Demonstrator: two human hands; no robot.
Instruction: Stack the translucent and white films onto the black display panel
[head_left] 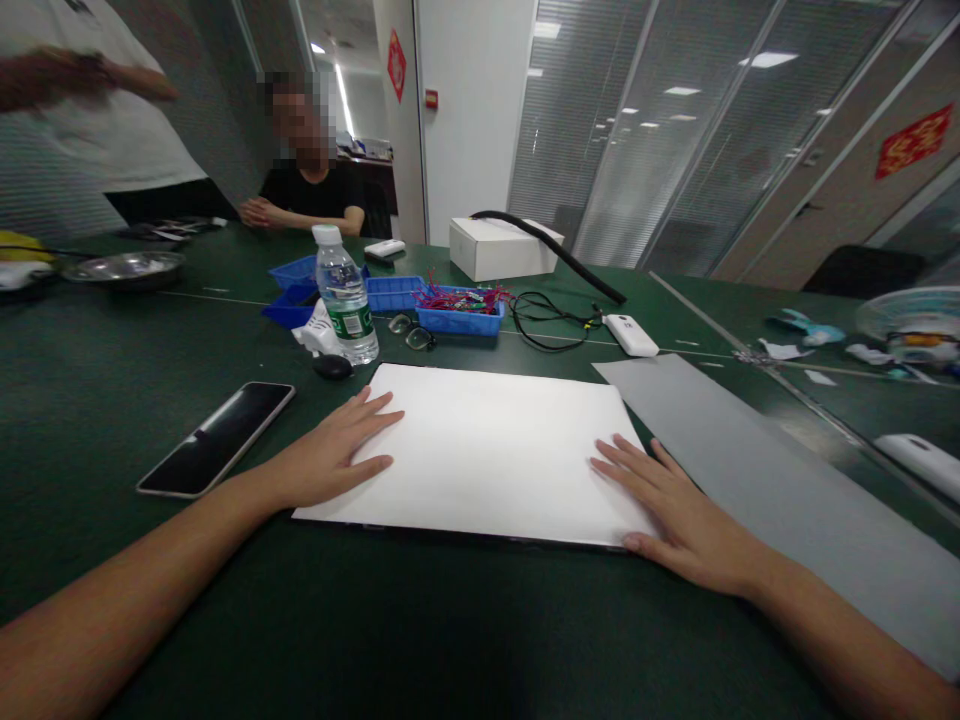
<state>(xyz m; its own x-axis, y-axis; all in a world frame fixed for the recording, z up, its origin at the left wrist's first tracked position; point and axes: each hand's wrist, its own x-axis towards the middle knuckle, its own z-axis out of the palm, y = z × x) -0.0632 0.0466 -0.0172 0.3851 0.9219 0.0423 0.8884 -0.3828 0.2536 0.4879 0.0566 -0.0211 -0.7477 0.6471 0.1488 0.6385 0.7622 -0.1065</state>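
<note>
A white sheet of paper [495, 450] lies flat on the dark green table, with a thin dark edge showing beneath it. My left hand [330, 450] rests on its left side, fingers spread, holding nothing. On the right edge of the sheet lies my right hand [675, 510], also open with the fingers apart. To the left of my left hand is a smartphone [217, 440] with a dark screen. A grey sheet [780, 490] extends beside and beyond my right hand, partly behind my right forearm.
Past the paper stand a water bottle [345, 300], a black mouse [332, 366], glasses [412, 332] and a blue tray [461, 318] of red wires. A white box [502, 250] and a coiled black cable [555, 322] lie farther back. Two people are across the table.
</note>
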